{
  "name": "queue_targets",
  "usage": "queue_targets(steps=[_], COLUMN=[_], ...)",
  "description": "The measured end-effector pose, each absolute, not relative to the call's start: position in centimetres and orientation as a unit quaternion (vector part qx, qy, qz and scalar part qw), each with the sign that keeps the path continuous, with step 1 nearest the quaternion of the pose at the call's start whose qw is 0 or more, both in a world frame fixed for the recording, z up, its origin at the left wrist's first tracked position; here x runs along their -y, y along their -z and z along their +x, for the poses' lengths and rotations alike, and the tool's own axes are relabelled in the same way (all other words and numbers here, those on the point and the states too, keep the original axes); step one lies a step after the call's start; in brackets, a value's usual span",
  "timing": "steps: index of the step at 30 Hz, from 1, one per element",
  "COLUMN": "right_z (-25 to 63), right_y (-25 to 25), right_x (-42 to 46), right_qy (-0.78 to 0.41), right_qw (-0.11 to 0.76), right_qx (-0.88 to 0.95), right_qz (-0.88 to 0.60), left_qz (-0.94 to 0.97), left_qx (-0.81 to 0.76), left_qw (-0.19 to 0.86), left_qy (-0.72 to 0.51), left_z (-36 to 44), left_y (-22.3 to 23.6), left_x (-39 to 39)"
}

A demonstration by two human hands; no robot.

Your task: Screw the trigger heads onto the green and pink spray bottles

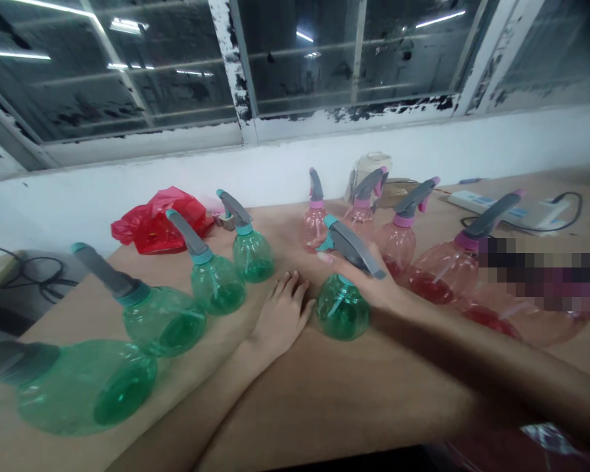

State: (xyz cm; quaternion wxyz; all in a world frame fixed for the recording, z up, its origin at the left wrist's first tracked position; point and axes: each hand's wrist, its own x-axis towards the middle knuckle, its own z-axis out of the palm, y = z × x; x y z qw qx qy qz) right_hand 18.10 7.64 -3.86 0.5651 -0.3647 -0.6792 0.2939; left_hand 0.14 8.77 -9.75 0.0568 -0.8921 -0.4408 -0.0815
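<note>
My right hand (381, 282) is wrapped round the neck of a green spray bottle (343, 313) with a grey head and teal trigger. The bottle is upright at the middle of the table, with green liquid low inside it. My left hand (280, 321) lies on the tabletop just left of it, fingers stretched out and holding nothing. Left of that hand, green spray bottles stand in a row, among them a far one (254, 252), a middle one (219, 285) and a nearer one (164, 321). Several pink spray bottles (442, 269) form a row on the right, partly behind my right arm.
A crumpled red plastic bag (162, 219) lies at the table's back left. At the back right are a white power strip (516, 211) with a cable and a pale container (371, 169). Black cables (42, 278) hang at far left. A windowed wall closes off the back.
</note>
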Motion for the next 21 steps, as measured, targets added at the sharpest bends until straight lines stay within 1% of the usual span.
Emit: queue_targets(steps=[13, 21], right_z=[18.08, 18.02], right_y=[4.28, 3.64], right_x=[-7.90, -7.42], right_qy=[-0.276, -0.274], right_qw=[0.580, 0.568], right_qx=[0.678, 0.681], right_qz=[-0.358, -0.371], left_qz=[-0.897, -0.901], left_qx=[0.430, 0.420], left_qw=[0.060, 0.060], left_qy=[0.087, 0.094], left_z=[-0.03, -0.10], left_y=[9.99, 10.15], left_x=[-8.85, -8.89])
